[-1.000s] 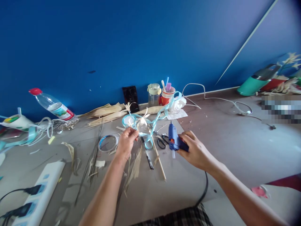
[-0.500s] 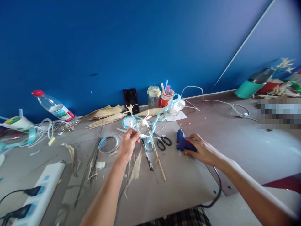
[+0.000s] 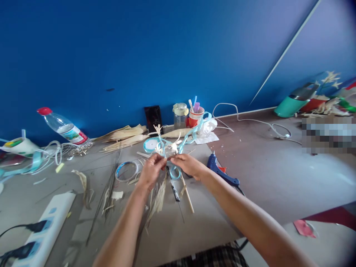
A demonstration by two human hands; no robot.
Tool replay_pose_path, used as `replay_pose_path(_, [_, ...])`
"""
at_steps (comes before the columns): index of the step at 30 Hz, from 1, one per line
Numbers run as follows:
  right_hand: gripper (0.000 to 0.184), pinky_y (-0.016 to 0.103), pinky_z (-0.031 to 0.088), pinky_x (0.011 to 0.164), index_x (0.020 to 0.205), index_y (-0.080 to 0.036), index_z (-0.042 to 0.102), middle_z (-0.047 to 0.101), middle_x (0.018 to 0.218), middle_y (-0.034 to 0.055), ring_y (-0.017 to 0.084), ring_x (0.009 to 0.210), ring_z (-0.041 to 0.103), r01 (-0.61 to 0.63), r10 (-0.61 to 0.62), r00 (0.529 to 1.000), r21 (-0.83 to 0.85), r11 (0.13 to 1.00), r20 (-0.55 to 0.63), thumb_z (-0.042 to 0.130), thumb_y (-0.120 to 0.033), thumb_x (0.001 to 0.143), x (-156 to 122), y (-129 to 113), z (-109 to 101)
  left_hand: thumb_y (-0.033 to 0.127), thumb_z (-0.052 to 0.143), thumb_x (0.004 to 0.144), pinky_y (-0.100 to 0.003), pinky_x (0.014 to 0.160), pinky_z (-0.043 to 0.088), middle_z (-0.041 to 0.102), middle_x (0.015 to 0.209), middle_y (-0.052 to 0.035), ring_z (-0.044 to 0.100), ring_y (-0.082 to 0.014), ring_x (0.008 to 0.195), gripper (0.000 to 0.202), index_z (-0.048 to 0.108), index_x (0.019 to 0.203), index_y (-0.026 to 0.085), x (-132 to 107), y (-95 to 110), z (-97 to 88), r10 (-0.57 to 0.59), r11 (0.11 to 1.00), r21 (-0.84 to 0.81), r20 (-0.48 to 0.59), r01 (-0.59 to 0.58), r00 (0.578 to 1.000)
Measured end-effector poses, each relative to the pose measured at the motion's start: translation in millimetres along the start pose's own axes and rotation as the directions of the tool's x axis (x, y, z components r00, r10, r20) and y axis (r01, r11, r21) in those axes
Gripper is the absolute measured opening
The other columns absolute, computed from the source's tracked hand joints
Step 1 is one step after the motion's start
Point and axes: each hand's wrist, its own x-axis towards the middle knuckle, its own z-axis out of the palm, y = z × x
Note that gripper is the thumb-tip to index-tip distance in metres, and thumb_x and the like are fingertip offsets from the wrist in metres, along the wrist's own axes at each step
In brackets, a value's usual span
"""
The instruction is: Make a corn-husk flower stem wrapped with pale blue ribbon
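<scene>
My left hand (image 3: 151,170) is closed in a pinch on the stem of a small spray of pale corn-husk flowers (image 3: 174,147). Fingertip to fingertip with it, my right hand (image 3: 187,164) is closed too, pinching the light blue ribbon (image 3: 198,128) at the stem. The ribbon runs up behind the flowers and curls down in a loop below my fingers. The exact grip is partly hidden by the fingers. A blue glue gun (image 3: 224,173) lies on the table right of my right hand. Under my hands are a black craft knife (image 3: 174,190) and a thin wooden stick (image 3: 188,196).
A roll of tape (image 3: 117,172), dry corn husks (image 3: 125,132) and wires (image 3: 97,207) lie to the left. Further left are a tilted water bottle (image 3: 69,129) and a white power strip (image 3: 46,230). A paper cup (image 3: 194,118) and a jar (image 3: 180,115) stand by the wall.
My right hand has let go of the glue gun, which now lies on the table, and has moved left to meet my left hand at the flower stem and ribbon.
</scene>
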Motion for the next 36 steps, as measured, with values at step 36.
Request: replay_pose_path(36, [0.013, 0.023, 0.032, 0.064, 0.067, -0.017, 0.064, 0.059, 0.063, -0.0017, 0.011, 0.063, 0.049, -0.066, -0.004, 0.989, -0.473, 0.879, -0.145, 0.053, -0.022, 0.071, -21, -13, 16, 0.035, 0.064, 0.064, -0.026, 0.056, 0.028, 0.043, 0.05, 0.0049, 0.037, -0.0102, 0.052, 0.024, 0.049, 0.055, 0.017, 1, 4, -2.1, -0.185, 0.977, 0.139, 0.196, 0.16, 0.963])
